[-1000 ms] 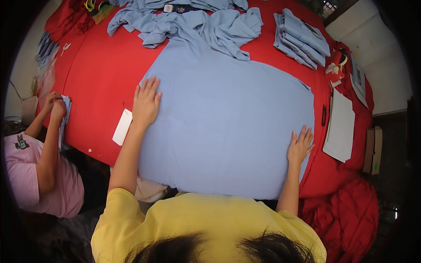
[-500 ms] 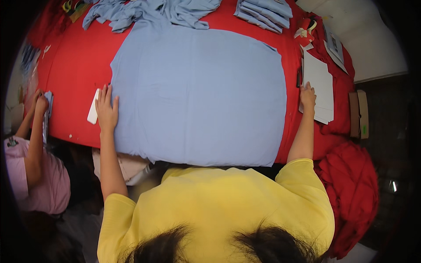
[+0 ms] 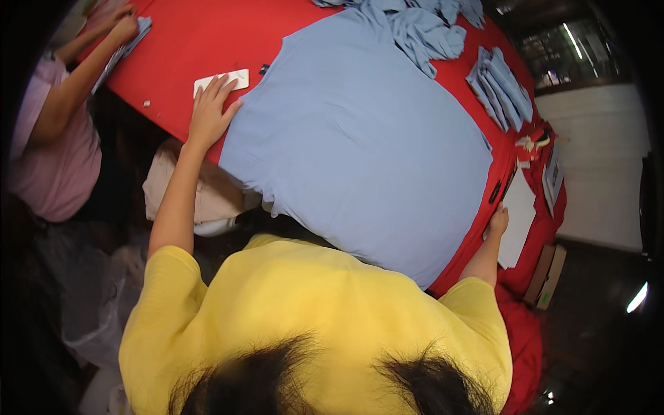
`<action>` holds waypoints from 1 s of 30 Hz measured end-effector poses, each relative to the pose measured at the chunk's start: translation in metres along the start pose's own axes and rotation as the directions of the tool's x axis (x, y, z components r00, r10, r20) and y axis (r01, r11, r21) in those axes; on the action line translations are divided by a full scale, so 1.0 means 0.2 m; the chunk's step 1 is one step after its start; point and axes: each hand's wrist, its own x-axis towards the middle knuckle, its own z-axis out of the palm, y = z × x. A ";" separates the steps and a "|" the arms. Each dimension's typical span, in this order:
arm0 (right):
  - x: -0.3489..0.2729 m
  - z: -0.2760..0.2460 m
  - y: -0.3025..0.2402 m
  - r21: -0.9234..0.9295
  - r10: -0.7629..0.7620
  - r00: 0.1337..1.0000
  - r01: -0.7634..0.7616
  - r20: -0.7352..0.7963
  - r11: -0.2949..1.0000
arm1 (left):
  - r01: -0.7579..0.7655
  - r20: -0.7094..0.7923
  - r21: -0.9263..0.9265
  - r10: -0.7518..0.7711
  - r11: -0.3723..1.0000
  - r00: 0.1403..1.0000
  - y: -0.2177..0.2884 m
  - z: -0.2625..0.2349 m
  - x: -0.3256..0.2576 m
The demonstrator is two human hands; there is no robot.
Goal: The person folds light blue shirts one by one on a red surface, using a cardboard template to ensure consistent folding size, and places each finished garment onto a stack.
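In the head view, the pale blue cloth lies spread over the red table, from centre toward 12 o'clock. At 10, my left grip is splayed over a white slab, clasping nothing. At 3, my right grip meets white sheets; I can't tell whether it's closed on any. I'd judge this as picking up a sheet; the next move calls for a clean edge pinch.
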 end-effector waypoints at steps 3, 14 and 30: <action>-0.06 -0.10 -0.21 -0.073 0.012 0.992 -0.003 0.127 0.997 | 0.051 0.000 0.006 -0.051 0.999 0.999 0.01 -0.05 0.00; 0.05 -0.15 -0.06 -0.024 0.038 0.996 -0.036 0.079 0.999 | -0.001 -0.035 0.028 0.002 1.000 0.999 0.00 0.01 0.01; -0.92 -0.46 -2.12 0.808 -0.921 0.365 0.497 0.136 0.316 | 0.073 -0.018 -0.019 -0.074 0.997 0.997 0.04 -0.05 0.01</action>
